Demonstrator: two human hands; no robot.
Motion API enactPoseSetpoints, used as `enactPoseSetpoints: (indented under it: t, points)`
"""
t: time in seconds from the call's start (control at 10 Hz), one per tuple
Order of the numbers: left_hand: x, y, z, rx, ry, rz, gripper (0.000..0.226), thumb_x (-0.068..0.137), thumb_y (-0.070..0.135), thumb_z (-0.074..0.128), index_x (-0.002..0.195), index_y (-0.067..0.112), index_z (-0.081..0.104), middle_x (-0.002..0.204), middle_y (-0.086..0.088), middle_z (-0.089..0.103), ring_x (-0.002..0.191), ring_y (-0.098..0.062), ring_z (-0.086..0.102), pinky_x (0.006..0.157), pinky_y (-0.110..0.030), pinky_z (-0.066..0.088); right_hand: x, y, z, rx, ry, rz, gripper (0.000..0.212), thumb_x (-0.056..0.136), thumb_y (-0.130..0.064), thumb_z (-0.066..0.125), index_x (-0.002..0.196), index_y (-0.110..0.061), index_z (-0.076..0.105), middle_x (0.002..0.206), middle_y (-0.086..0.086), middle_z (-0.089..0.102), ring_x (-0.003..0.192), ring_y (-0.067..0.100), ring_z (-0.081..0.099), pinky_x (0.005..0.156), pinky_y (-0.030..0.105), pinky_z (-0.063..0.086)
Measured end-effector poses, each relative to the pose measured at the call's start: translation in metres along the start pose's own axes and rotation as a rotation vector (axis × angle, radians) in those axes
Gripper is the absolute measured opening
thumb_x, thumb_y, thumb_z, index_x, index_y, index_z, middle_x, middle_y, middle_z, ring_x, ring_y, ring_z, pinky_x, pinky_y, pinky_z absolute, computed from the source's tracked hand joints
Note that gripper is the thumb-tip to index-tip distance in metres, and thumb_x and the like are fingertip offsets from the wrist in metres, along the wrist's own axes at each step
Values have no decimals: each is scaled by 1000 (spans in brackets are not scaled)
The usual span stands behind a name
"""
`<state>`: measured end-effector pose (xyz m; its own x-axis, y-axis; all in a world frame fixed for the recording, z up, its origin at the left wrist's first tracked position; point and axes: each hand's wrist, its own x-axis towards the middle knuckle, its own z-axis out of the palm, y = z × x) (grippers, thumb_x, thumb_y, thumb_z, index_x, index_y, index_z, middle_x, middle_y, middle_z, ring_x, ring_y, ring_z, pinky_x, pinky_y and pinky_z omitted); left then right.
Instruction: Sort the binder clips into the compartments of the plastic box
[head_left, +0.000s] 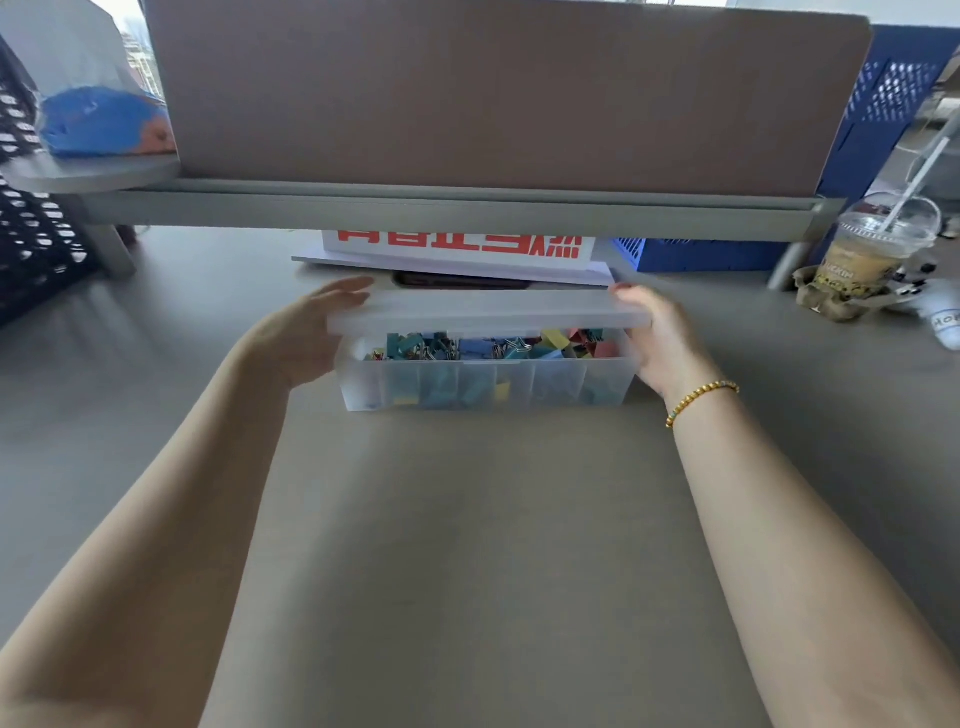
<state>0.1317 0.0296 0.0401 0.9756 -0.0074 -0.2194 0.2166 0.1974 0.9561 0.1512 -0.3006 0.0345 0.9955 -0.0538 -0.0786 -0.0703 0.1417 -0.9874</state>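
Note:
A translucent plastic box with several compartments stands on the grey desk, straight ahead. It holds many coloured binder clips in blue, teal, yellow and red. Its frosted lid is lifted at the front, hovering just above the box. My left hand grips the lid's left end, fingers over the top. My right hand, with a gold bead bracelet on the wrist, grips the lid's right end. The back of the box is hidden under the lid.
Behind the box lie a dark phone and a white sign with red characters under a brown partition. An iced drink cup stands at right, a blue crate beside it, a black mesh basket at left.

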Motion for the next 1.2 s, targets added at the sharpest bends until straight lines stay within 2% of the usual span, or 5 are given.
enactPoseSetpoints:
  t: [0.2,0.5,0.6,0.9,1.2]
  points:
    - [-9,-2,13,353,163,73,59,91,23,59,145,17,34,142,-6,46,119,-21,53,97,-33,39,-6,-3,-7,-386,-41,-32,53,94,-25,53,144,-19,35,143,3,45,126,22,48,104,38,41]
    - [-29,-36,68,1483,481,562,46,102,29,20,131,16,53,142,-1,50,136,-19,40,118,-39,13,-45,29,49,-1318,270,-659,44,101,-35,26,116,-16,63,129,-2,60,129,19,47,115,52,1]
    - [-39,-55,65,1508,547,806,46,98,29,27,119,12,64,123,-5,65,118,-24,58,102,-35,36,-47,42,51,-1323,306,-826,50,97,-39,24,113,-16,65,121,0,65,124,22,53,112,50,19]
    - [-31,-65,59,1539,509,844,50,95,37,25,115,13,64,119,-5,66,113,-28,60,95,-33,29,-38,51,50,-1349,403,-907,46,95,-34,30,104,-11,70,111,4,71,108,23,64,92,38,42]
    - [-41,-79,66,1470,565,813,53,94,36,28,130,6,51,143,-16,44,137,-35,35,117,-44,13,-47,57,42,-1323,334,-884,50,96,-36,25,123,-9,58,128,9,59,124,28,51,112,50,24]
